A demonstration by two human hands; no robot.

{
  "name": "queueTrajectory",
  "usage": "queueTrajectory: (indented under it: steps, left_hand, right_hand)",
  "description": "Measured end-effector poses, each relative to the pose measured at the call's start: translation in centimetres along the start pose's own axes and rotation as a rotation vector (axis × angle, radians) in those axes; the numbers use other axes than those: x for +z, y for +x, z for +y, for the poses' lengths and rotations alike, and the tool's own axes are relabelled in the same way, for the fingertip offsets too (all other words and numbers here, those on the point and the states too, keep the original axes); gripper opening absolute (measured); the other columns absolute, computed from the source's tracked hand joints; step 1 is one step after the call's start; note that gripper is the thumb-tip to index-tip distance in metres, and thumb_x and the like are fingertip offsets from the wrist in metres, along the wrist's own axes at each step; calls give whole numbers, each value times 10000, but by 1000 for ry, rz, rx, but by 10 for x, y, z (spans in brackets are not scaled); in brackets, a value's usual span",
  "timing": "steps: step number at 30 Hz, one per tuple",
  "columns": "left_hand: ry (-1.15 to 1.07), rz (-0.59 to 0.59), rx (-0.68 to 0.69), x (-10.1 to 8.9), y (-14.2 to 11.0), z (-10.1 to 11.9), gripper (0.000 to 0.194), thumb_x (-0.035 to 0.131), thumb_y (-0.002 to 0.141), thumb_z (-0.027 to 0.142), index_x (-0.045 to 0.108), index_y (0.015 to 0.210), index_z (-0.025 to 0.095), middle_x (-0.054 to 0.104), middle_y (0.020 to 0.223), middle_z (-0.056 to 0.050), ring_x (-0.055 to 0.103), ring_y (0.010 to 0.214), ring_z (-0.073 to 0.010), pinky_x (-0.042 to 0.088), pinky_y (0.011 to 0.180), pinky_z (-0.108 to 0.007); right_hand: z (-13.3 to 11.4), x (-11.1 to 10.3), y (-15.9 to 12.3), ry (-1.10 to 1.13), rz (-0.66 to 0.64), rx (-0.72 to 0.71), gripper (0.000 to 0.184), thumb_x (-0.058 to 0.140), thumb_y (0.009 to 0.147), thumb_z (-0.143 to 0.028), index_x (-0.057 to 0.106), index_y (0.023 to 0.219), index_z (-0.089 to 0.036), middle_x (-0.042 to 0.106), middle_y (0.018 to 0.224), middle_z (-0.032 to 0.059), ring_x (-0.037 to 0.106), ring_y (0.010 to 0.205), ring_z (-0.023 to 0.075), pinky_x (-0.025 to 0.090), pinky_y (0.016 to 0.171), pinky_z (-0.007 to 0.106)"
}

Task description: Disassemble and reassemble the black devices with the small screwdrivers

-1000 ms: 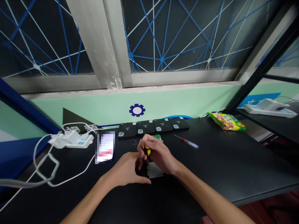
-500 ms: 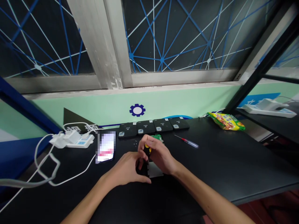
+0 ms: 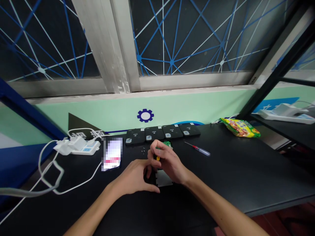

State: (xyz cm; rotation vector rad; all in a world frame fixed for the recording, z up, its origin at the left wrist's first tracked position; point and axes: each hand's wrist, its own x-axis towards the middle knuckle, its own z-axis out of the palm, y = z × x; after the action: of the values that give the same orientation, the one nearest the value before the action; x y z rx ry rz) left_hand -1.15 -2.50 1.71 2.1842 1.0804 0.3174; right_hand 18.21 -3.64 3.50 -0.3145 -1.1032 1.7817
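In front of me on the table lies an opened black device, with a silver-grey panel in its near half and a green circuit board at its far end. My left hand grips its left side, thumb along the near edge and fingers curled over. Above the device, my right hand is closed around a yellow-and-black screwdriver. Most of the tool, its tip included, is hidden by my fingers. Several tiny screws lie on the table beyond my left hand.
Several flat black boxes stand in a row by the wall. A clear-handled screwdriver lies to the right, with a yellow-green snack bag farther back. Left are a lit phone, a white power strip and loose white cables.
My right hand has turned and its fingers have shifted on the screwdriver, so less of the handle shows. My left hand keeps its hold on the device. The view has shifted slightly.
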Motion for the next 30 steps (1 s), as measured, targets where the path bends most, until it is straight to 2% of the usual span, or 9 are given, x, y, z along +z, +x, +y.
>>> queueTrajectory:
  steps: [3, 6, 10, 13, 16, 19, 21, 25, 30]
  left_hand:
    - [31, 3, -21, -1, 0, 1, 620, 980, 620, 617, 694, 990, 211, 672, 789, 13, 640, 704, -210, 427, 656, -315]
    - [43, -1, -25, -2, -1, 1, 627, 973, 613, 633, 693, 970, 201, 673, 796, 5, 636, 708, -213, 424, 650, -316]
    - [-2, 9, -15, -1, -1, 0, 610, 980, 608, 608, 727, 1000, 214, 673, 784, 14, 613, 665, -189, 434, 654, -313]
    - [-18, -11, -1, -1, -1, 0, 556, 973, 624, 610, 745, 956, 225, 663, 770, 15, 614, 673, -189, 425, 646, -304]
    - [-12, -19, -7, -1, 0, 0, 570, 958, 633, 642, 755, 968, 228, 660, 777, 11, 623, 697, -199, 418, 643, -300]
    - [-9, -14, -20, -2, -1, 1, 598, 960, 620, 656, 749, 972, 222, 663, 769, 12, 619, 679, -198, 424, 653, -306]
    - [11, -2, -34, -3, -1, 2, 611, 968, 604, 659, 732, 946, 211, 664, 755, 10, 613, 665, -202, 423, 652, -312]
    - [23, 11, -34, -2, -1, 2, 622, 967, 607, 658, 722, 954, 203, 675, 777, 4, 620, 673, -209, 428, 656, -319]
    - [-42, -4, -24, 0, -1, -1, 626, 985, 605, 611, 758, 1043, 226, 678, 805, 13, 643, 697, -203, 449, 685, -317]
  right_hand:
    - [-2, 0, 1, -49, -3, -43, 298, 603, 1057, -398, 630, 843, -193, 547, 791, 12, 479, 640, 152, 480, 583, 272]
    - [-3, 0, 3, -105, -27, -50, 454, 522, 1105, -461, 686, 799, -168, 544, 786, 36, 519, 677, 170, 492, 589, 283]
    - [-1, 0, 2, -91, -39, -17, 427, 463, 1126, -517, 694, 978, -190, 464, 676, -22, 468, 597, 161, 510, 606, 299]
    - [2, 0, 1, -42, -37, -1, 400, 447, 1121, -537, 639, 991, -211, 408, 650, -47, 428, 574, 156, 512, 615, 302]
    - [3, 0, 0, 29, -42, 3, 261, 582, 1057, -471, 588, 966, -227, 419, 679, -53, 375, 578, 143, 505, 617, 288]
    - [2, -1, 0, 45, -43, 7, 166, 667, 1002, -367, 587, 958, -227, 485, 719, -40, 411, 593, 141, 501, 612, 279]
    - [2, -1, 1, -4, -36, -6, 208, 636, 1035, -382, 631, 924, -205, 536, 763, -9, 475, 625, 148, 501, 609, 279]
    - [3, 0, 2, -113, -32, -16, 481, 503, 1106, -518, 687, 826, -172, 522, 718, 13, 550, 652, 169, 495, 596, 283]
    - [5, 0, 1, -21, -28, -13, 397, 486, 1099, -544, 645, 955, -210, 419, 648, -48, 458, 567, 148, 525, 625, 304]
